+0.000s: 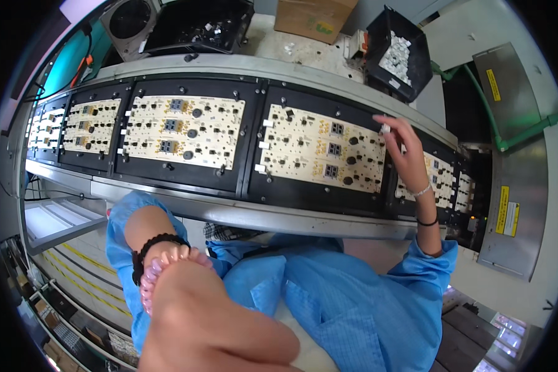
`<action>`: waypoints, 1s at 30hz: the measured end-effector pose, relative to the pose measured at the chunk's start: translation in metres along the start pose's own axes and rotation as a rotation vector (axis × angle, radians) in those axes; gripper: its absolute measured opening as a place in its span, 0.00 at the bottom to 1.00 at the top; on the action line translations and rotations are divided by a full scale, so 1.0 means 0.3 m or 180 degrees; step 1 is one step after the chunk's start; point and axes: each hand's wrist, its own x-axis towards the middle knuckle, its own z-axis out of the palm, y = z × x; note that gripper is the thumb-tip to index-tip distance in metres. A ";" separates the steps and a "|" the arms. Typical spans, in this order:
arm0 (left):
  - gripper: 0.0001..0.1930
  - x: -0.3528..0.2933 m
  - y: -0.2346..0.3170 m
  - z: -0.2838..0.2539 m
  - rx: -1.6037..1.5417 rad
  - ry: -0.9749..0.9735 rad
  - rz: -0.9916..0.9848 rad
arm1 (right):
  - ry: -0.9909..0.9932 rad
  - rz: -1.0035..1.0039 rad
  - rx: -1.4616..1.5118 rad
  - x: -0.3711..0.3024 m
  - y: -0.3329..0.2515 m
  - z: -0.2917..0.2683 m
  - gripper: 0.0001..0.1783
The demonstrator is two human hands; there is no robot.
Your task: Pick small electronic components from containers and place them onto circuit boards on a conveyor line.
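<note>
My right hand [408, 160] is over the right end of a cream circuit board panel [307, 149], its thumb and fingertips pinched on a small white connector [385, 128]. The panel lies in a black carrier frame [297, 188] and bears rows of dark parts. Similar white connectors [263, 145] stand along its left edge. Close to the camera, my left hand [220, 316] is raised at the bottom, away from the boards. Its back and wrist show, while its fingers are mostly hidden; nothing held is visible.
More board panels [183, 131] sit in carriers along the metal-edged line [229, 214]. Beyond it stand a black bin [409, 90] of white pieces, a cardboard box [313, 18] and a black tray [173, 31]. Green piping [530, 134] and a metal cover [514, 235] are at right.
</note>
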 end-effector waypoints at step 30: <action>0.20 -0.042 -0.001 0.015 -0.0232 0.0267 0.0873 | -0.0386 -0.0083 -0.1789 -0.099 0.143 -0.071 0.08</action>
